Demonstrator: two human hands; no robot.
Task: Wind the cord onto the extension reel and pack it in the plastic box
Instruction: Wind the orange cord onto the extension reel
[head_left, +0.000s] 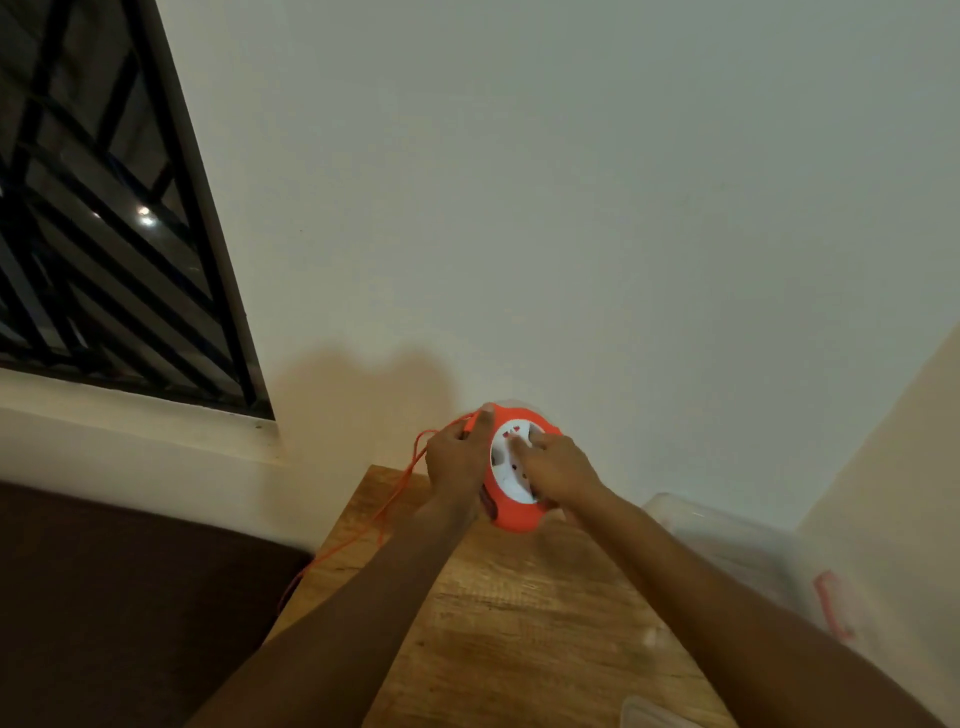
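An orange extension reel (519, 517) with a white socket face is held up above the far end of the wooden table (524, 613). My left hand (457, 460) grips the reel's left rim, thumb up over the top edge. My right hand (558, 470) lies on the white face with its fingers curled against it. A thin orange cord (387, 506) leaves the reel at the upper left, loops down past my left hand and drops over the table's left edge. The clear plastic box (748, 551) with a red latch stands to the right of the table.
A pale wall rises right behind the reel. A barred window (104, 234) with a sill fills the upper left. Dark brown upholstery (130, 597) lies left of the table. A clear lid corner (654, 714) shows at the table's near edge.
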